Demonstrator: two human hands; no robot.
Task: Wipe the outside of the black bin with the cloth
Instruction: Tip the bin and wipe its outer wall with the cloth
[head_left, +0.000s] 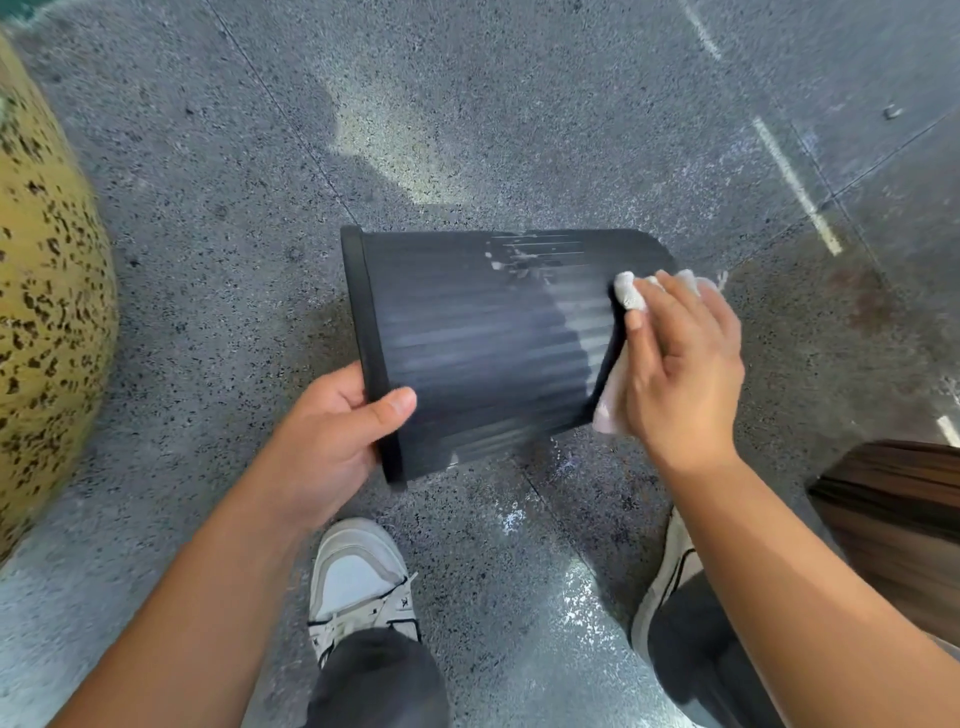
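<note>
At the far left edge of the frame bulges a large rounded yellow object (47, 291) speckled with dark flecks, standing on the grey speckled floor (208, 156). It is well apart from the bin.

Left of centre, the left hand (332, 431) grips the rim of the black bin (467, 343): the thumb lies across the ribbed outer wall, and the fingers curl over the rim and out of sight. The bin is held on its side in the middle of the frame, above the floor, its open end toward the left and its closed base toward the right. Its ribbed wall shows a pale wet sheen on the right half and a few whitish specks near the upper edge.

Below the bin, in the lower middle of the frame, is a white shoe (358, 577) with a dark trouser leg; a second shoe (670, 571) shows partly behind the right forearm.

At the bin's base end, the right hand (680, 358) presses a pale cloth (631, 293) against the wall, fingers bent over it; the cloth bunches out above the fingertips and hangs below the palm.

At the lower right edge sits a dark wood-grain surface (893, 509). Pale lines cross the floor in the upper right.
</note>
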